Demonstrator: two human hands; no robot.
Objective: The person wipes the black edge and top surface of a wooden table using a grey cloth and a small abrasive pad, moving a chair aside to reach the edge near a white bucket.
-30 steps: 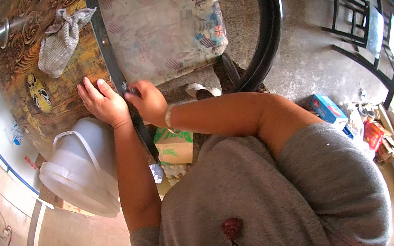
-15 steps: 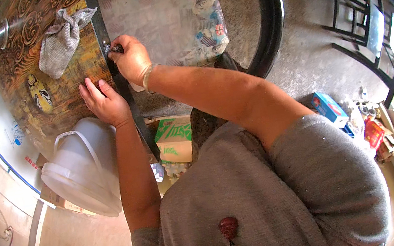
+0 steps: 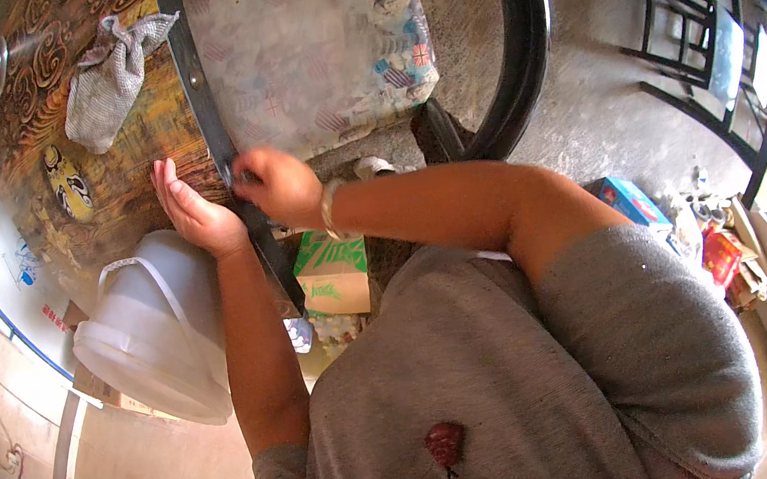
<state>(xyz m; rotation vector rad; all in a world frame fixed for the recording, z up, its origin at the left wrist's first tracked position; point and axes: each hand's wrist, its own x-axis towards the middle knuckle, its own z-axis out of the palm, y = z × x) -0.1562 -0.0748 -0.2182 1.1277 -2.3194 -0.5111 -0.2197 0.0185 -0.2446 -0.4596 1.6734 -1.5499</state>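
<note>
Left of the frame's centre, our right hand (image 3: 283,190) curls around a small dark object (image 3: 245,177) (too blurred to name) at the dark edge strip (image 3: 209,117) of the wood-patterned table (image 3: 161,124). Handling it well, we judge, calls for even pressure along the strip. Our left hand (image 3: 200,211), fingers straight, pressed together and gripping nothing, is just left. Farther out lie the grey cloth (image 3: 102,103), upper left, and white bucket (image 3: 149,351), lower left.
</note>
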